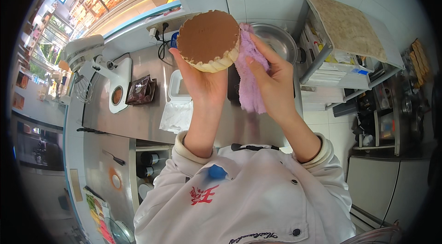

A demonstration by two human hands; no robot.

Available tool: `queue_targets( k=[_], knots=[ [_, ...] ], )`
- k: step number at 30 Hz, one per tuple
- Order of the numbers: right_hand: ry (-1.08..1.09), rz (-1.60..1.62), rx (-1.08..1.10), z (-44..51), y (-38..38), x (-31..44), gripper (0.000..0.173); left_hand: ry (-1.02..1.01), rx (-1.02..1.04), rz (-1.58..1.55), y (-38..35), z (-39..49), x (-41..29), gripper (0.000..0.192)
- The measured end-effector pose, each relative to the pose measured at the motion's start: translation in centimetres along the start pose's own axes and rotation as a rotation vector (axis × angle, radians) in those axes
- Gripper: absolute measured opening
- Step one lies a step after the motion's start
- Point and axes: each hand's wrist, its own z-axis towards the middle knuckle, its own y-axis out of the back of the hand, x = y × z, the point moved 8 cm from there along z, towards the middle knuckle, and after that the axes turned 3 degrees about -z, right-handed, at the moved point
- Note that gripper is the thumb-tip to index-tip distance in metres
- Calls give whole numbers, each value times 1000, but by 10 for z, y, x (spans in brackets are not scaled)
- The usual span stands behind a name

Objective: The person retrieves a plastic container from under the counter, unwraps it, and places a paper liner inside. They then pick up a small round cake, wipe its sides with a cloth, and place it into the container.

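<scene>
A round cake with a flat brown top, cocoa-like in colour, and a ridged cream-coloured edge (210, 38) is held up over the steel counter. My left hand (203, 78) supports it from below, palm up, with the thumb at its left side. In my right hand (276, 74) is a fluffy pink-purple cloth (251, 71), pinched between thumb and fingers. The cloth touches or lies very close to the cake's right edge. A dark object on the counter shows partly behind the cloth; what it is cannot be told.
A white stand mixer (115, 78) with a whisk, a dark printed bag (141, 90), a white foam tray (178, 85) and white paper (176, 116) are at the left. A large metal pan (278, 41) sits behind my right hand. Farther right stands a shelf rack (324, 62). A black-handled tool (118, 160) lies lower left.
</scene>
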Motion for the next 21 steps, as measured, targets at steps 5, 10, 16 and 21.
queue_targets(
  k=[5,10,16,21],
  knots=[
    [-15,34,-20,2,3,-3,40,90,-184,-26,10,2,9,42],
    [-17,0,9,3,3,-9,40,102,-140,15,1,1,12,43],
    [-36,9,68,-3,-9,-19,42,-290,-226,351,2,-1,-11,49],
    [70,-179,101,-5,-14,-10,44,-406,-230,465,-1,-2,-17,53]
  ],
)
